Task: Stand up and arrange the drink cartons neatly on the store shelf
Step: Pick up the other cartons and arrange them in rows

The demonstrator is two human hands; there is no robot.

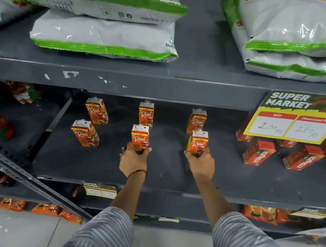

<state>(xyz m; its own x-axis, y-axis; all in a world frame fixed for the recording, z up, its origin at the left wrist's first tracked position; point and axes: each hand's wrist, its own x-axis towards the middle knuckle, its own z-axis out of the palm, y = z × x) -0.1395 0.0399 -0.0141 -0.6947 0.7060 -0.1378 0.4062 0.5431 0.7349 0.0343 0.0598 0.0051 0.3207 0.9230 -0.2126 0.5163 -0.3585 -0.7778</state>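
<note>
Several orange "Real" drink cartons stand upright on the dark grey middle shelf (pixel 162 178) in two rows. The back row has a left carton (pixel 97 110), a middle carton (pixel 146 113) and a right carton (pixel 196 121). At the front left stands another carton (pixel 85 133). My left hand (pixel 133 158) grips the base of the front middle carton (pixel 140 137). My right hand (pixel 199 162) grips the base of the front right carton (pixel 198 142). Both held cartons are upright on the shelf.
Red "Maaza" cartons (pixel 259 152) lie on their sides at the right of the same shelf. A yellow price sign (pixel 294 122) hangs from the upper shelf edge, where white-and-green snack bags (pixel 105 36) are stacked. A slotted metal brace (pixel 23 176) crosses at lower left.
</note>
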